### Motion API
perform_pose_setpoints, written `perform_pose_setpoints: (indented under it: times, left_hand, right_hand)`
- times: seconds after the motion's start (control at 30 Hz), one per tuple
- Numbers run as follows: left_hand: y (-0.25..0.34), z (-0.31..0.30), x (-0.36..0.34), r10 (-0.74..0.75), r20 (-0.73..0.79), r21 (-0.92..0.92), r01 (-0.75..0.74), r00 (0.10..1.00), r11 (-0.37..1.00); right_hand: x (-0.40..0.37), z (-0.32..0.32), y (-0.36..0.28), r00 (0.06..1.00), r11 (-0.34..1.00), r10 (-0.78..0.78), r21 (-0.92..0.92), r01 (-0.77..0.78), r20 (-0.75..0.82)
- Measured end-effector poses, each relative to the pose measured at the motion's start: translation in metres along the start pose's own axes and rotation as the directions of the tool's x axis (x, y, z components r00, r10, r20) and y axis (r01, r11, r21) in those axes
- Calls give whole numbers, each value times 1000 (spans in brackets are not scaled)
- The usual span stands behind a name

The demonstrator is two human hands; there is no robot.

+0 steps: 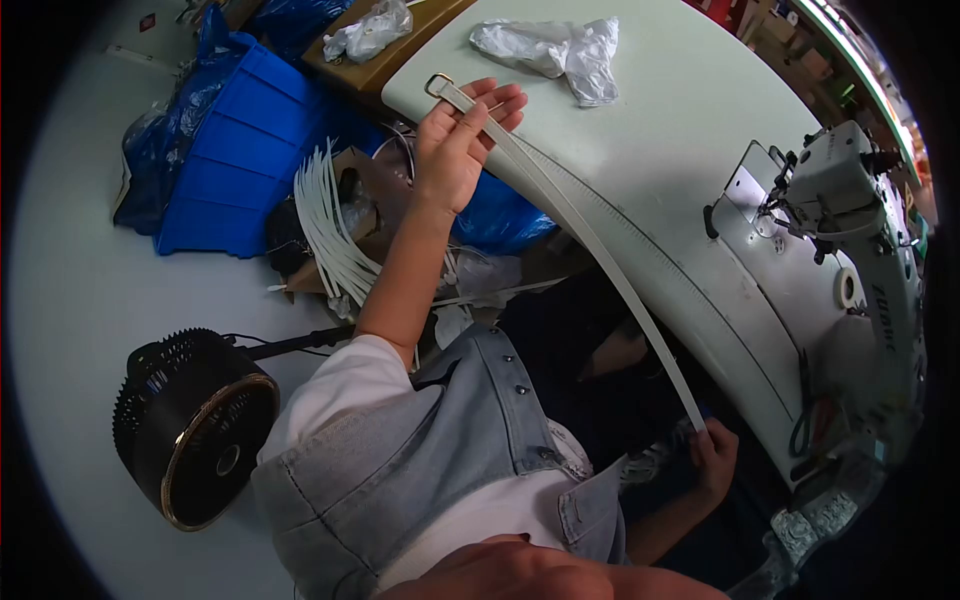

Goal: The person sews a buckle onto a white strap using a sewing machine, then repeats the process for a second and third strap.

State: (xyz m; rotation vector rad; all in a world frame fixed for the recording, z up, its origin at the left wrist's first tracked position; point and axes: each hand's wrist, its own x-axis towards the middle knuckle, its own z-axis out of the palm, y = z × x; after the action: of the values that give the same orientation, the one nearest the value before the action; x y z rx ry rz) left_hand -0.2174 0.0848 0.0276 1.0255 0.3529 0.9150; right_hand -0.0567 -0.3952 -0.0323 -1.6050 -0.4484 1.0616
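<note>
A long white belt [600, 250] stretches diagonally along the near edge of the pale work table [680, 130]. At its upper end is a metal buckle [438, 85]. My left hand [465, 140] holds the belt just below the buckle, thumb over the strap and the other fingers extended. The lower end is pinched in my right hand [714, 458], down by the table's near edge at the lower right. A printed measuring scale [640, 228] runs along the tabletop beside the belt.
A sewing machine [830, 190] stands on the table at the right, with a tape roll [847, 288] near it. Crumpled white plastic [555, 50] lies at the back. To the left are a blue crate [235, 140], white strips [325, 220] and a black fan [195, 430].
</note>
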Motion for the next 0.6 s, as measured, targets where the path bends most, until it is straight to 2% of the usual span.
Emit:
perform_pose_setpoints:
  times: [0.03, 0.1, 0.13, 0.2, 0.23, 0.27, 0.3, 0.37, 0.43, 0.47, 0.5, 0.57, 0.6]
  left_hand:
    - [0, 1, -2, -3, 9, 2, 3, 1000, 1000]
    - [2, 2, -6, 6, 9, 5, -6, 1000, 1000]
    - [2, 3, -7, 9, 13, 6, -9, 1000, 1000]
    - [3, 6, -12, -3, 32, 3, 3, 999, 1000]
    - [3, 9, -14, -20, 58, 3, 20, 998, 1000]
    - [4, 11, -17, -24, 57, -4, 24, 998, 1000]
    - [4, 15, -19, -45, 79, 21, 43, 996, 999]
    - [3, 29, -29, -92, 115, 20, 90, 989, 996]
    - [-2, 50, -47, -301, 207, 130, 278, 931, 952]
    - [-10, 64, -58, -362, 223, 141, 338, 905, 931]
    - [-16, 73, -66, -395, 260, 107, 380, 881, 919]
    - [-27, 87, -81, -564, 390, 226, 518, 728, 825]
    - [-34, 95, -88, -593, 404, 227, 551, 697, 803]
  right_hand:
    - [-4, -3, 3, 1000, 1000, -6, -3, 6, 9]
    - [-14, -12, 9, 948, 1000, -11, -17, 6, -318]
    - [-19, -19, 15, 949, 1000, -13, -22, 7, -314]
    - [-22, -34, 30, 869, 984, -91, 92, 154, -486]
    - [-17, -36, 38, 869, 985, -92, 85, 152, -487]
    - [-9, -29, 36, 846, 891, -156, 296, 344, -511]
    - [-8, -36, 45, 808, 718, -208, 475, 509, -552]
    - [23, 14, 4, 678, 539, -177, 506, 673, -713]
    - [40, 55, -28, 695, 537, -103, 548, 641, -712]
    - [47, 62, -22, 784, 551, -303, 571, 608, -542]
    - [54, 73, -28, 845, 578, -401, 617, 534, -354]
    - [64, 117, -58, 891, 671, -283, 591, 448, -354]
    - [65, 132, -75, 928, 671, -207, 646, 364, -309]
